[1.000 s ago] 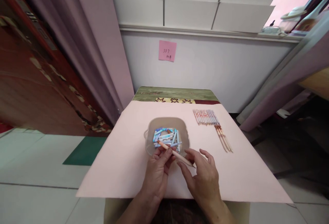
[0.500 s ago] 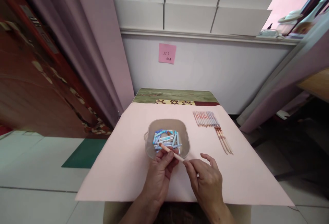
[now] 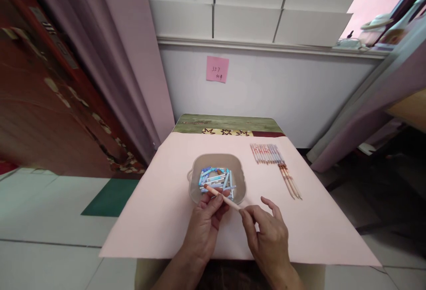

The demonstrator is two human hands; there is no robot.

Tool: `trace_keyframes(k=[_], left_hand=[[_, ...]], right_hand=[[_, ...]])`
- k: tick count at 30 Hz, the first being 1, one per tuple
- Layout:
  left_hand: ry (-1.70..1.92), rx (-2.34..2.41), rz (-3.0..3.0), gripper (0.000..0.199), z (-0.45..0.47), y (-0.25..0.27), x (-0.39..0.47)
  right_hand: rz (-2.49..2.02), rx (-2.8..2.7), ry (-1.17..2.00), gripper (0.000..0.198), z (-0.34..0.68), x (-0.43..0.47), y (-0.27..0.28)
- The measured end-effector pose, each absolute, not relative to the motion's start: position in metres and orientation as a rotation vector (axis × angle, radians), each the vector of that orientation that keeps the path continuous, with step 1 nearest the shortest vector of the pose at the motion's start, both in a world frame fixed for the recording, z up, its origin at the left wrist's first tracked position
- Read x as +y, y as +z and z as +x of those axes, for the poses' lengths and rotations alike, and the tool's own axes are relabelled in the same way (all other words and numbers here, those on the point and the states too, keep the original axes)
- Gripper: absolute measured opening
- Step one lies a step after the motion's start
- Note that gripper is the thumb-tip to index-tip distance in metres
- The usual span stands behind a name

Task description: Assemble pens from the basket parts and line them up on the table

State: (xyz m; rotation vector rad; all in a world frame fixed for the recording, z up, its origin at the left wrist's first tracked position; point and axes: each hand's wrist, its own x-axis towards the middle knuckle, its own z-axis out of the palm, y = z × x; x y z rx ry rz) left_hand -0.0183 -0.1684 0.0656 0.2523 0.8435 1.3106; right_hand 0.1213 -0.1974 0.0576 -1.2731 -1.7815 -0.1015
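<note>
a dark red wooden door (image 3: 36, 99) and a mauve curtain (image 3: 126, 59) are seen at the far left, with a green mat (image 3: 109, 196) on the tiled floor below. the bench (image 3: 229, 123) is covered by a pale pink sheet (image 3: 159, 219). near the middle of the sheet a translucent tub (image 3: 195, 190) is set, and short blue and white caps (image 3: 216, 175) are heaped inside it. just in front of the tub the left hand (image 3: 203, 228) is raised, its fingers (image 3: 216, 200) closed around the left part of a slim peach-coloured pen (image 3: 226, 200). the pen is held slanted, its far end over the tub's near rim and its near end met by the right hand (image 3: 268, 236). the right hand's thumb and forefinger are pinched shut on that near end, while the other fingers are spread loosely above the sheet. further right, well apart from the hands, a row of pens (image 3: 266, 153) is laid side by side, with a few more pens (image 3: 290, 182) trailing toward the sheet's near edge. on the wall behind, a pink sticky note (image 3: 217, 69) is stuck.
</note>
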Motion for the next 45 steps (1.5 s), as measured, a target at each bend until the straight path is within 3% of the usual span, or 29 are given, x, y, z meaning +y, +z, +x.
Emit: trace_keyframes(k=[3,6,9,12,22,29,33,35,38,45], left_hand=[[1.313,0.839,0.257,0.021,-0.018,0.066,-0.169],[1.341,0.847,0.266,0.021,-0.019,0.068,-0.168],[1.351,0.846,0.283,0.021,-0.019,0.07,-0.168],[1.32,0.827,0.303,0.021,-0.02,0.069,-0.168],[1.182,0.79,0.395,0.019,-0.028,0.069,-0.169],[1.183,0.816,0.402,0.025,-0.023,0.071,-0.172],[1.294,0.854,0.347,0.024,-0.02,0.071,-0.172],[1.317,0.865,0.331,0.025,-0.02,0.07,-0.171],[1.29,0.86,0.337,0.024,-0.022,0.07,-0.171],[1.228,0.81,0.373,0.025,-0.021,0.065,-0.17]], right_hand=[[-1.275,-1.785,-0.134,0.024,0.123,-0.197,0.055],[-1.256,-1.782,-0.102,0.01,0.122,-0.197,0.055],[-1.22,-1.771,-0.052,0.021,0.12,-0.198,0.057],[-1.17,-1.763,-0.058,0.01,0.118,-0.199,0.058],[-1.179,-1.766,-0.07,0.008,0.119,-0.201,0.064],[-1.236,-1.81,0.008,0.029,0.116,-0.201,0.059],[-1.293,-1.802,0.003,0.015,0.113,-0.201,0.06],[-1.308,-1.777,-0.018,0.019,0.112,-0.202,0.062],[-1.273,-1.776,-0.02,0.002,0.112,-0.203,0.062],[-1.272,-1.836,-0.035,0.03,0.116,-0.199,0.058]])
